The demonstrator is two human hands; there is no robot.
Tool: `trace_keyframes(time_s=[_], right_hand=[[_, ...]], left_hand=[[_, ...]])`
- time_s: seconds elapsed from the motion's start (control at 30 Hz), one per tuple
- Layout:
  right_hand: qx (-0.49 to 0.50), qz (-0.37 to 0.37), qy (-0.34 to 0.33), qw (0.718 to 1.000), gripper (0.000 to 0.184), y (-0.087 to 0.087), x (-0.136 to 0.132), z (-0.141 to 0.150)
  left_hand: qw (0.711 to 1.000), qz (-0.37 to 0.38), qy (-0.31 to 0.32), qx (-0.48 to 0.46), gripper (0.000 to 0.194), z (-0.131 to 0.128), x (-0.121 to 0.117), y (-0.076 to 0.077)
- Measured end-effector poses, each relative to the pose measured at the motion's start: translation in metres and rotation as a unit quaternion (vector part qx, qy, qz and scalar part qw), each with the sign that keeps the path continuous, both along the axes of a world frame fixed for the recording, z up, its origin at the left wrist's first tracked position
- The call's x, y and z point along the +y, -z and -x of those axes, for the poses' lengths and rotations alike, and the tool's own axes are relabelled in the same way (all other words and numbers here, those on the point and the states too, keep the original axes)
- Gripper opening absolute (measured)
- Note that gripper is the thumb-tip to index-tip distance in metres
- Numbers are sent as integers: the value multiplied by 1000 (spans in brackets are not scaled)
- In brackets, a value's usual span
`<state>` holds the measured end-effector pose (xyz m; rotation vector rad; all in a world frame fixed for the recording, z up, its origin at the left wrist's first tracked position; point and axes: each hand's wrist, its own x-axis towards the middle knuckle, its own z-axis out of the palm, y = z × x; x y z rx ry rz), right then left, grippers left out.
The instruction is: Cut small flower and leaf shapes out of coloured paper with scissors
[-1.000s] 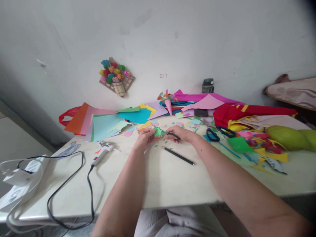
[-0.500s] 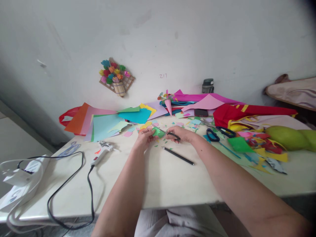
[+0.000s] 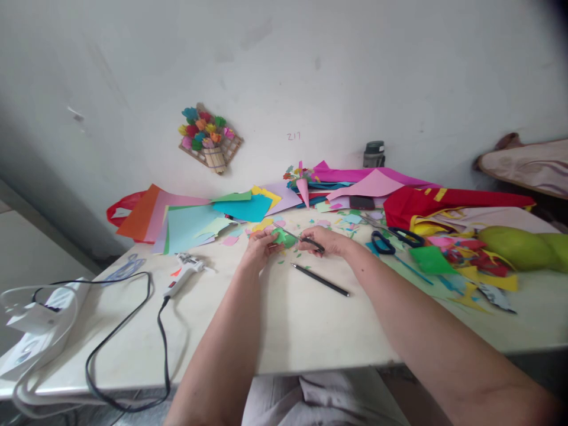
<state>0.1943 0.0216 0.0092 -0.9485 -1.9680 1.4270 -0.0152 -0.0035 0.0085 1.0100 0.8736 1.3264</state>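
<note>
My left hand (image 3: 261, 249) pinches a small piece of green paper (image 3: 279, 237) above the middle of the table. In my right hand (image 3: 326, 241) are small dark-handled scissors (image 3: 314, 243), their blades pointing left to the green paper. Whether the blades touch its edge I cannot tell. Tiny coloured paper scraps (image 3: 298, 256) lie around and beneath both hands. A black pen (image 3: 320, 280) rests on the table just in front of them.
To the left lie a white glue gun (image 3: 184, 275) with a looping black cord and a power strip (image 3: 42, 331). Coloured paper sheets (image 3: 184, 228) spread along the back. On the right are larger scissors (image 3: 394, 238), red cloth (image 3: 412, 207) and green fruit-like objects (image 3: 510, 245).
The green paper has turned slightly in my left hand. Both hands stay in nearly the same place, and everything else looks unmoved.
</note>
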Motion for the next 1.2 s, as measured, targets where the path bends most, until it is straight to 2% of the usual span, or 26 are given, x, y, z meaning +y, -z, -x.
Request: trace_keyframes(time_s=[0.2, 0.37, 0.53, 0.9, 1.2], right_hand=[[-9, 7, 3, 1000, 26, 3, 3, -1], [-14, -3, -1, 1000, 25, 1, 1, -2], [-16, -7, -2, 1000, 28, 1, -1, -1], [-66, 7, -2, 998, 31, -15, -16, -1], [-76, -13, 0, 997, 31, -12, -13, -1]], left_hand=[[1000, 21, 16, 4, 22, -1, -2, -3], [1000, 13, 6, -6, 26, -1, -1, -2], [1000, 6, 0, -15, 23, -2, 0, -1], [1000, -16, -7, 2, 26, -1, 0, 0], [1000, 8, -9, 24, 19, -2, -2, -1]])
